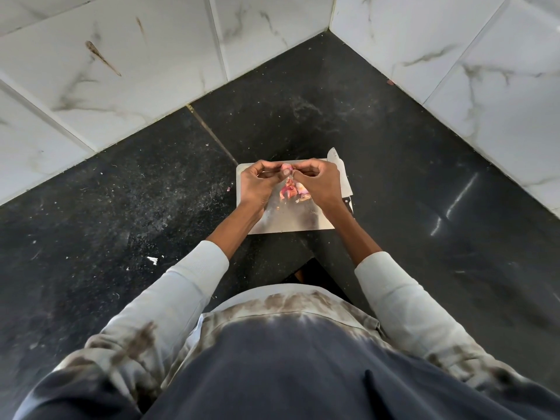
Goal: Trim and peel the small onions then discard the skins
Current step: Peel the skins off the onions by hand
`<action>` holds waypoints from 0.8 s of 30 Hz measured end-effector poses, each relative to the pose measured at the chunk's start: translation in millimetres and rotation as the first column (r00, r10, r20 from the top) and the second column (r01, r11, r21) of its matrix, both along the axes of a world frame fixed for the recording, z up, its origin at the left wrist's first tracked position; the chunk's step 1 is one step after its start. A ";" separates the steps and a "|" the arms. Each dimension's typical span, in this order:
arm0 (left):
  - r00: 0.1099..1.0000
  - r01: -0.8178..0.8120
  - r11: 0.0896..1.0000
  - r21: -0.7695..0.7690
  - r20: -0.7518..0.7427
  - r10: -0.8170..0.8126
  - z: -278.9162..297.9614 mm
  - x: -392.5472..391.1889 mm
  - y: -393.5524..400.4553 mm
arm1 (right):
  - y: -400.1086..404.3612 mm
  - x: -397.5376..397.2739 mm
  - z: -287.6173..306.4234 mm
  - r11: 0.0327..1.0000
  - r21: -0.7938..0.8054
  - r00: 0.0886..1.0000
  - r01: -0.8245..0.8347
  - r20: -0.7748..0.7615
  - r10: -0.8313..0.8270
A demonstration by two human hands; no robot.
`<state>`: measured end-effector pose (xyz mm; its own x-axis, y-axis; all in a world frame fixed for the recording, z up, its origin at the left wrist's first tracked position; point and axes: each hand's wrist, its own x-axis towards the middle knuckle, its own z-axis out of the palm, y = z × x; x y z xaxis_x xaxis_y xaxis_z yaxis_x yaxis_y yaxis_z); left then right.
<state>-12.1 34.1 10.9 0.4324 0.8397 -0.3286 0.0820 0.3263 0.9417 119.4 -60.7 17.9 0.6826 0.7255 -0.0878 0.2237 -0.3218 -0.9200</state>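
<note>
Nearest the bottom of the frame is the person's dark, stained top, and from it two pale sleeves reach up toward the middle of the picture, where both hands meet over a small cutting board [303,221] lying on the black stone surface [121,207]. The left hand [257,184] and the right hand [318,183] are curled inward with fingertips pinched together on one small onion [286,169], held just above the far part of the board; each grip is nearly closed, thumb and forefinger working at the bulb, which shows pale pink between them. I would say this is peeling in progress, with the skin being picked off by the nails rather than by a blade. Below the hands, on the board, lies a little heap of pink and papery skins [292,191], perhaps with a peeled bulb or two among them, though I cannot tell them apart from here. The knife [341,171] rests at the right edge of the board, partly hidden by the right hand, its tip pointing toward the tiled corner wall in the upper part of the frame. So some onions look done, one is in hand, and the skins have not yet been thrown away; no bin or bowl for them is in sight.
</note>
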 end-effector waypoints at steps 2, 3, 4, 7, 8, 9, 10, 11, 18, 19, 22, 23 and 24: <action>1.000 -0.009 1.000 -0.015 0.008 0.009 -0.8 0.1 0.4 | 0.2 0.0 0.2 1.000 0.001 1.000 0.001 0.007 -0.001; 1.000 -0.015 1.000 -0.025 0.009 0.015 -1.2 0.2 0.5 | 0.2 0.2 0.1 1.000 0.004 1.000 0.001 0.005 -0.001; 1.000 -0.019 0.999 -0.035 0.010 0.019 -1.4 0.5 0.7 | 0.2 0.1 0.4 1.000 0.008 1.000 0.001 0.003 -0.001; 0.999 -0.024 0.997 -0.080 0.025 0.026 -3.0 0.6 0.3 | -0.1 0.1 0.6 1.000 0.015 1.000 0.001 -0.001 -0.001; 0.999 -0.024 0.995 -0.097 0.036 0.027 -3.4 0.5 0.1 | -0.3 0.3 0.1 1.000 0.013 1.000 0.003 0.000 -0.003; 0.999 -0.023 0.994 -0.112 0.046 0.028 -4.1 0.3 0.2 | -0.4 0.6 -0.4 1.000 0.014 1.000 0.004 -0.003 -0.003; 0.998 -0.023 0.992 -0.125 0.051 0.030 -4.4 0.2 0.5 | -0.6 0.9 -0.6 1.000 0.015 1.000 0.004 -0.007 -0.004; 0.998 -0.026 0.989 -0.143 0.055 0.034 -4.9 0.2 0.8 | -0.6 1.2 -0.5 1.000 0.014 1.000 0.004 -0.012 -0.004; 0.996 -0.040 0.965 -0.260 0.071 0.061 -11.2 0.3 3.3 | -2.0 1.7 1.3 1.000 -0.001 1.000 0.009 -0.017 -0.009; 0.995 -0.043 0.960 -0.275 0.074 0.066 -11.7 0.1 3.5 | -2.0 1.5 1.2 1.000 0.000 1.000 0.008 -0.017 -0.008; 0.992 -0.044 0.951 -0.305 0.100 0.077 -11.5 -0.3 3.2 | -2.1 0.9 0.1 1.000 -0.006 1.000 0.013 -0.015 -0.013; 0.992 -0.045 0.950 -0.309 0.101 0.080 -11.6 -0.4 3.0 | -2.2 0.6 -0.5 1.000 -0.009 1.000 0.013 -0.012 -0.013; 0.991 -0.046 0.948 -0.315 0.101 0.082 -11.5 -0.8 2.6 | -2.5 0.2 -0.1 1.000 -0.009 1.000 0.011 -0.010 -0.011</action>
<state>-13.0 36.7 -0.6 0.4299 0.7307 -0.5304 -0.0487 0.6053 0.7945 119.5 -63.2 17.7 0.6895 0.7171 -0.1015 0.2108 -0.3328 -0.9191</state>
